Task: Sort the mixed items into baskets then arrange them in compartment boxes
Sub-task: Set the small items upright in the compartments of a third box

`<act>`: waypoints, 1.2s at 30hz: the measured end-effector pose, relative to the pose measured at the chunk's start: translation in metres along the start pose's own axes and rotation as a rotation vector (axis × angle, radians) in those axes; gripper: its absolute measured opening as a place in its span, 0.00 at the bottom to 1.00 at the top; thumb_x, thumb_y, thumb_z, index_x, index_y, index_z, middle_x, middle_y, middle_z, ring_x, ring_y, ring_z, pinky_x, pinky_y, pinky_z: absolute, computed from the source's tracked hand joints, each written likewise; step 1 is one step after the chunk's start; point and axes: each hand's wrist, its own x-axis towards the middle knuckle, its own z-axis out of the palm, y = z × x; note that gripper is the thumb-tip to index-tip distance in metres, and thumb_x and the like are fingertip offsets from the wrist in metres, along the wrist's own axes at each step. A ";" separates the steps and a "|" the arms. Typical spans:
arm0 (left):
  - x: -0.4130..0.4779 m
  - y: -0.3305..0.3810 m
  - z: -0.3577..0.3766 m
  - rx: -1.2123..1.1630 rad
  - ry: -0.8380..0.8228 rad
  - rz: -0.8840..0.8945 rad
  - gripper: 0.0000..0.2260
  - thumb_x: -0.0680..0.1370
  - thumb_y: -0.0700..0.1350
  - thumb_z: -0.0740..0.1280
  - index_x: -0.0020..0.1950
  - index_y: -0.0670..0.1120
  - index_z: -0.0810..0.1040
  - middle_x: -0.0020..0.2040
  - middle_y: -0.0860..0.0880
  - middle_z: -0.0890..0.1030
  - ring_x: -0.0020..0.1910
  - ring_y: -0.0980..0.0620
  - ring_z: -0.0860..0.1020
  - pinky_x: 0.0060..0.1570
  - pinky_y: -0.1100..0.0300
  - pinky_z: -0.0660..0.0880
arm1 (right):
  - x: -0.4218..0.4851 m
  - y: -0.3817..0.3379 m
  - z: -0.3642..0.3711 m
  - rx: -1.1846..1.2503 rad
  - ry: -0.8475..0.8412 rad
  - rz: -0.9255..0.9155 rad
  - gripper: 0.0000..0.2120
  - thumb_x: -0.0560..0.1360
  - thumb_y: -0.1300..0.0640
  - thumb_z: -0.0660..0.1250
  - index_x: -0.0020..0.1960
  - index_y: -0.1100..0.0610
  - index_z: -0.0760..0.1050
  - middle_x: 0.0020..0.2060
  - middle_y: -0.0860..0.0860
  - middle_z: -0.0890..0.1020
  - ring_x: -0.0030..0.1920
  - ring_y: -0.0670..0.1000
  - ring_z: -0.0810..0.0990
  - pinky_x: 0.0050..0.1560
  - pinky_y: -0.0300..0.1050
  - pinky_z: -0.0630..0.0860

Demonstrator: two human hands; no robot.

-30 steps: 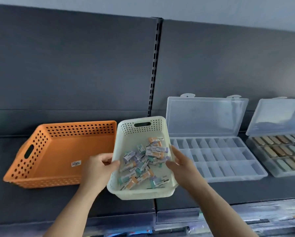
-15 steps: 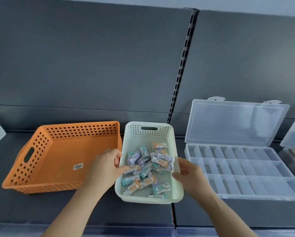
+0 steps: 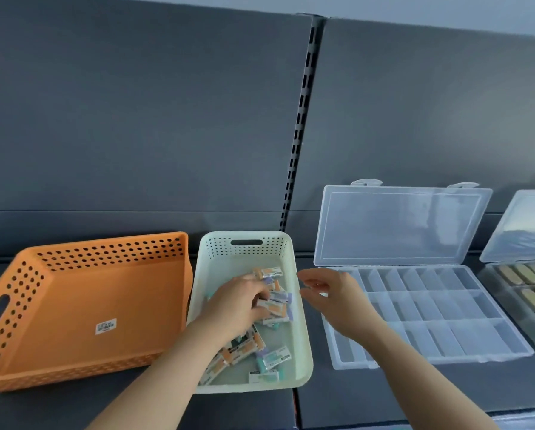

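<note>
Orange basket (image 3: 89,290) sits at the left of the frame, tipped a bit toward us, nothing in it but a small sticker on the floor. Just to the right of it, nearly touching, is the pale basket (image 3: 301,336), with a jumble of small packets (image 3: 274,356) in orange, purple and teal lying in it. Our left hand (image 3: 239,305) is down in that pile, around the middle of the frame, fingers curled round a few of the packets. Our right hand (image 3: 331,293) hangs in the air just right of the pale basket's rim, fingers loose and spread, holding nothing. Further right is the clear box (image 3: 446,333), its compartments bare, its lid (image 3: 399,225) flipped up against the dark back wall. At the right edge we only get part of a second box (image 3: 514,315), also open, with tan pieces (image 3: 531,301) lined up in its slots. Everything's on the same dark grey shelf (image 3: 446,386).
</note>
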 end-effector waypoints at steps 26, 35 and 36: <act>-0.049 -0.015 -0.052 -1.461 0.310 -0.468 0.10 0.77 0.48 0.61 0.41 0.43 0.71 0.37 0.45 0.76 0.36 0.50 0.74 0.40 0.56 0.74 | 0.099 -0.026 0.024 -0.467 -0.491 -0.349 0.10 0.75 0.57 0.63 0.55 0.51 0.77 0.54 0.49 0.75 0.54 0.49 0.75 0.55 0.42 0.73; -0.005 -0.020 -0.047 -0.941 0.238 -0.498 0.05 0.80 0.41 0.64 0.53 0.44 0.79 0.45 0.46 0.82 0.40 0.53 0.79 0.43 0.61 0.79 | 0.107 -0.028 0.035 -0.655 -0.524 -0.345 0.11 0.73 0.53 0.70 0.52 0.54 0.74 0.50 0.49 0.77 0.49 0.50 0.73 0.47 0.43 0.72; 0.003 -0.022 -0.045 -0.879 0.227 -0.511 0.05 0.80 0.41 0.64 0.52 0.44 0.78 0.44 0.46 0.82 0.40 0.53 0.79 0.44 0.59 0.79 | 0.107 -0.028 0.029 -0.600 -0.496 -0.343 0.09 0.73 0.53 0.70 0.50 0.53 0.74 0.48 0.48 0.78 0.48 0.50 0.74 0.47 0.43 0.74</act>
